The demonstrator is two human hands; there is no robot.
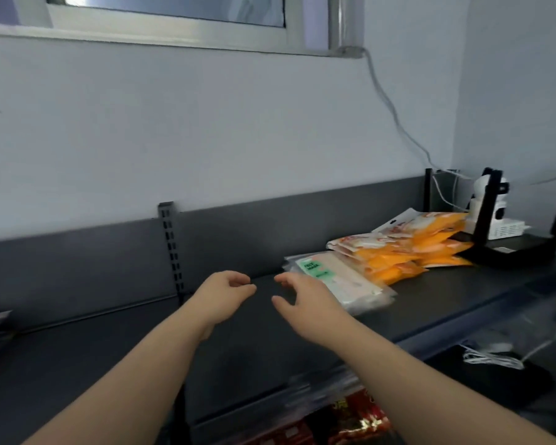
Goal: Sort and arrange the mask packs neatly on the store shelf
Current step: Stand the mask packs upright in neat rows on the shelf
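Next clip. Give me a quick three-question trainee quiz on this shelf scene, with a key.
1. True or false: the left hand holds a pack.
2. Fill in: the orange packs lie to the ___ of the green-label packs.
3. Which stack is nearer the right hand? A) orange B) green-label

Key: 1 false; 2 right; 3 B.

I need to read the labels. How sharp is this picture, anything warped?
Head view: motion blur smears the clear mask packs and orange packs, small print unreadable; the wide lens bends the shelf; lighting dim, even, no glare.
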